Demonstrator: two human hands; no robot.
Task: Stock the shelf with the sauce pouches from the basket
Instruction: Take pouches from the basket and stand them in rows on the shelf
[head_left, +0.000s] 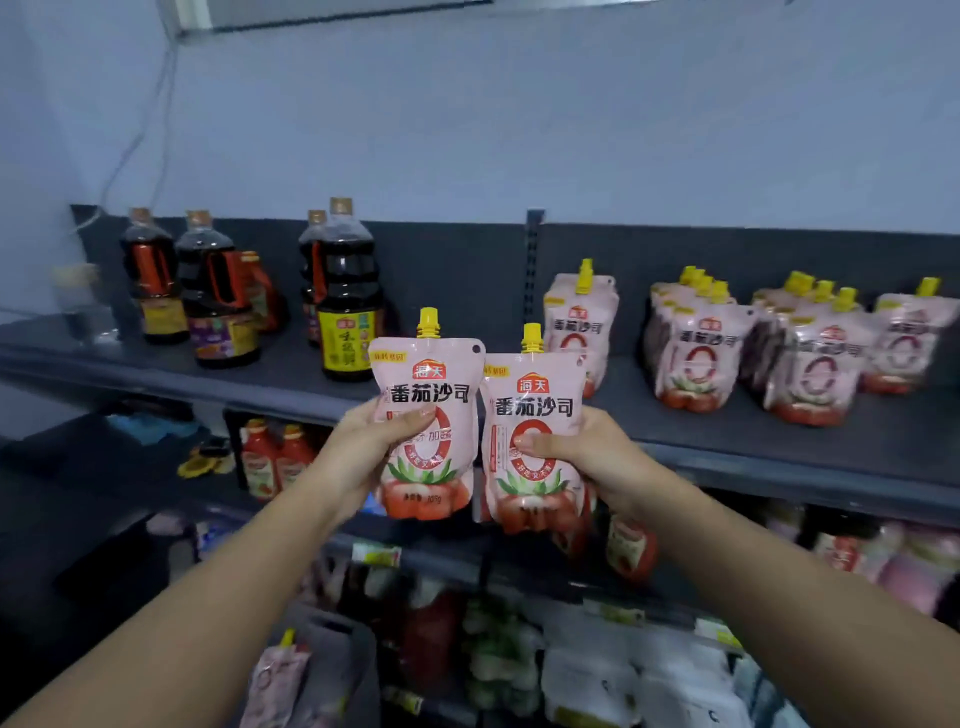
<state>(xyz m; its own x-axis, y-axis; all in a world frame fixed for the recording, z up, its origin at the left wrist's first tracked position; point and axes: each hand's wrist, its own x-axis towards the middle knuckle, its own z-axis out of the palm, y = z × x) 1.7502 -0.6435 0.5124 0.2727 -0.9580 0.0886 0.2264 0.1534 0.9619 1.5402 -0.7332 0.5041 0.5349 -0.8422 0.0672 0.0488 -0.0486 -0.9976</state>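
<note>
As my left hand (363, 441) gripped one pouch (431, 374) and my right hand (587, 457) another pouch (535, 395), I judged both should stand upright on the shelf (857, 447).

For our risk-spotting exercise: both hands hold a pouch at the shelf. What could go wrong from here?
The left pouch, in the left hand, is close to the yellow-label bottle and might knock it when set down. The right pouch, in the right hand, might topple the lone pouch behind it.
</note>
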